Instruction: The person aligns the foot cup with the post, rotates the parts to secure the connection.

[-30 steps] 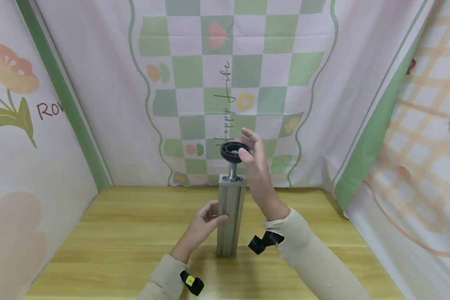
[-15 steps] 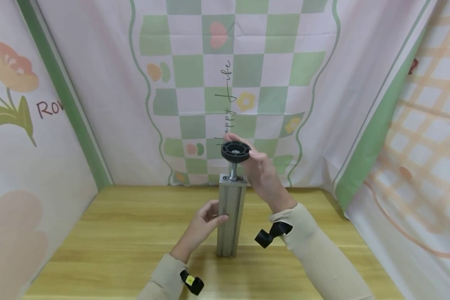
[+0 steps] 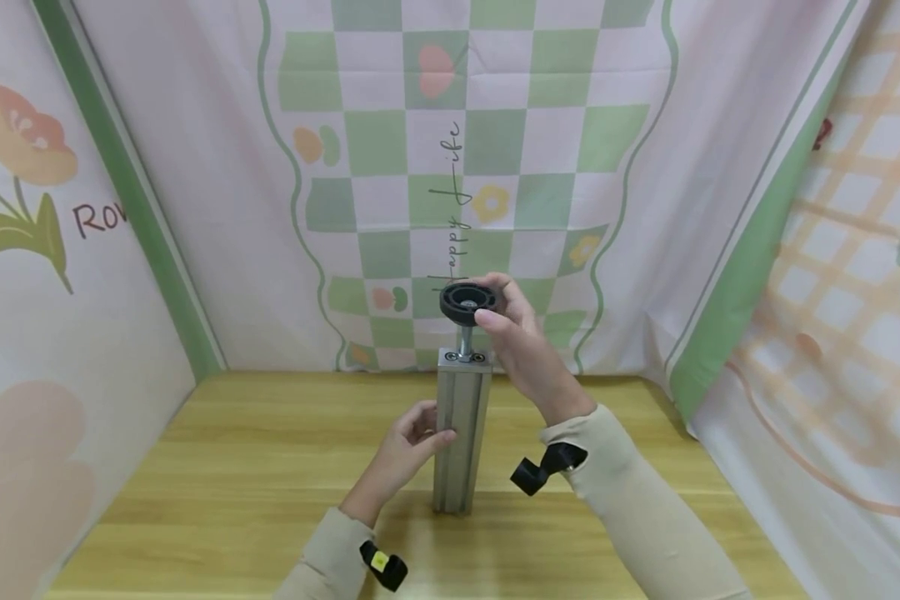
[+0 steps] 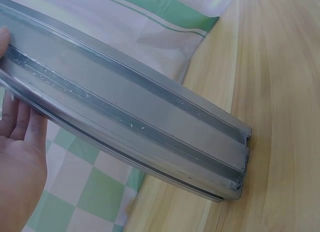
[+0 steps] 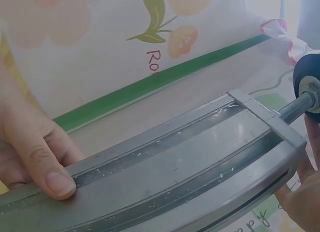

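A grey aluminium profile (image 3: 456,471) stands upright on the table. An end plate (image 3: 465,365) with screws caps its top, and a threaded rod (image 3: 466,340) rises from that plate to a round black levelling foot (image 3: 456,313). My left hand (image 3: 399,446) grips the profile at about mid-height, thumb on the near face. My right hand (image 3: 532,362) pinches the rim of the foot from the right, its thumb in front and the fingers behind. Small light flecks lie in the slots of the profile (image 4: 130,106) in the left wrist view.
The wood-grain table (image 3: 270,467) ends against a green-and-white checked cloth (image 3: 435,200) at the back. Printed cloths also hang on the left and right. A black camera mount (image 3: 543,468) sits at the right wrist, another (image 3: 384,567) at the left.
My right hand turned about the foot: its thumb shifted to the right side of the rim, then came back to the front, fingers regrasping. The left hand and the profile stayed put.
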{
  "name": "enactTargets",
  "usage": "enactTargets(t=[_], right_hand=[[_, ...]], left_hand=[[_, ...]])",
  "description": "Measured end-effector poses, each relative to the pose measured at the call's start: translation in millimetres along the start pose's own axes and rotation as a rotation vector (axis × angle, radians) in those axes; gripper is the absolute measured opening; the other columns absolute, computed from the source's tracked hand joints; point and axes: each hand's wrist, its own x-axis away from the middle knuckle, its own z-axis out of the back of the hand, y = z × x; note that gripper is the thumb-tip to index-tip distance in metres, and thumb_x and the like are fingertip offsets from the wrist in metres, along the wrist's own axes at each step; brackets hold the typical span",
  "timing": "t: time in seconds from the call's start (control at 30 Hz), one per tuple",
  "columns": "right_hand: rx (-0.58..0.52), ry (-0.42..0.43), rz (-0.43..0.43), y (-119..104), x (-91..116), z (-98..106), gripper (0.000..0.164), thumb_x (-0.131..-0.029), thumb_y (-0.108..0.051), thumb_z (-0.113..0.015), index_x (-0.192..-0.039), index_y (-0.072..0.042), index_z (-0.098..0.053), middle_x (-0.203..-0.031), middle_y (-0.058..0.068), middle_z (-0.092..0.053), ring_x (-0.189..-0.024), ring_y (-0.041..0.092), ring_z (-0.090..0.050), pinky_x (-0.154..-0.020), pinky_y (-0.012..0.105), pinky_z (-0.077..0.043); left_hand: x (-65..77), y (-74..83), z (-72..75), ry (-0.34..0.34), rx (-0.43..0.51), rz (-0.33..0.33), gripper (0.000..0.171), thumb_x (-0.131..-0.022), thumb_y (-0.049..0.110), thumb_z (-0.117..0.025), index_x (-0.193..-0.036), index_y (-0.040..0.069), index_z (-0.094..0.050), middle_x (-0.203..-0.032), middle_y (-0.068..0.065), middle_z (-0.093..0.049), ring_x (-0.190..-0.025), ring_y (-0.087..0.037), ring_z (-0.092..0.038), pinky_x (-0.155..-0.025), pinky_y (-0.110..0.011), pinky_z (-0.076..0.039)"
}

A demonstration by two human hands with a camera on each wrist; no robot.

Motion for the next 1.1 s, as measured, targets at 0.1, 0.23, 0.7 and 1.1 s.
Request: enactTargets(t=[0.1, 0.23, 0.7, 1.1], right_hand=[[0.044, 0.040, -0.016, -2.8, 0.2, -1.3, 0.035, -0.082, -0.013, -0.063, -0.106, -0.014, -0.038, -0.127, 0.016, -0.041, -0.115, 0.029, -0.043, -0.093, 0.031, -0.040], [0.090, 0.071, -0.040, -9.0, 0.4, -6.0, 0.039, -0.081, -0.012, -0.069, -0.099, -0.013, -0.034, -0.124, 0.014, -0.042, -0.113, 0.029, -0.047, -0.084, 0.029, -0.047], [0.746, 0.160, 0.101, -46.8, 10.0, -44.5, 0.040, -0.081, -0.011, -0.067, -0.104, 0.004, -0.038, -0.123, 0.016, -0.036, -0.115, 0.022, -0.035, -0.099, 0.041, -0.032], [0.593, -0.162, 0.139, -49.3, 10.5, -21.2, 0.038, -0.097, -0.008, -0.033, -0.131, -0.003, -0.047, -0.143, 0.004, -0.033, -0.132, 0.019, -0.026, -0.104, 0.046, -0.025]], left_hand=[[0.3, 0.4, -0.4, 0.005, -0.003, 0.010, 0.040, -0.086, 0.030, -0.064, -0.121, 0.016, -0.052, -0.106, -0.004, -0.057, -0.101, -0.020, -0.054, -0.089, -0.030, -0.045], [0.5, 0.4, -0.4, 0.002, 0.000, 0.016, 0.040, -0.086, 0.030, -0.064, -0.121, 0.016, -0.052, -0.106, -0.006, -0.057, -0.101, -0.021, -0.053, -0.089, -0.030, -0.045], [0.9, -3.5, -2.2, 0.010, 0.045, -0.019, 0.040, -0.084, 0.025, -0.068, -0.120, 0.020, -0.053, -0.108, -0.003, -0.058, -0.102, -0.023, -0.054, -0.089, -0.032, -0.045], [3.6, -31.0, -20.7, 0.128, -0.300, -0.059, 0.085, -0.068, 0.045, -0.078, -0.136, 0.024, -0.031, -0.118, 0.005, -0.040, -0.106, -0.014, -0.041, -0.092, -0.042, -0.040]])
